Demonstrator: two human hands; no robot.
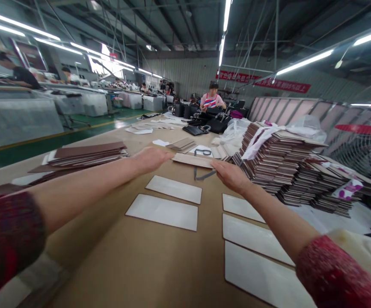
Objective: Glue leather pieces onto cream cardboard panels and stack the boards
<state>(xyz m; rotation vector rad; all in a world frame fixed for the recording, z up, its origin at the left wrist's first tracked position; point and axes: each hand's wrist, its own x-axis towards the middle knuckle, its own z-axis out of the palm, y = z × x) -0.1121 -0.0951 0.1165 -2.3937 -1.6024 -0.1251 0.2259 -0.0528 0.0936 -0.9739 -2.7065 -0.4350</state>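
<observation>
Both my arms reach forward over a brown-covered table (114, 265). My left hand (153, 159) grips the left end of a pale flat panel (191, 160). At its right end my right hand (232, 174) has its fingers closed on the same panel. Closer to me lie white rectangular panels in two columns: two on the left, such as this white panel (164, 211), and three on the right, including another white panel (252, 235) partly under my right forearm. A dark strap (203, 174) shows just beyond and below the held panel.
A brown panel stack (89, 156) lies left. Tall piles of panels (275, 158) stand right, with plastic and cloth on top. Thin brown boards (182, 144) lie ahead. Black bags (204, 122) crowd the far end, where a person (211, 100) works. A fan (365, 154) is far right.
</observation>
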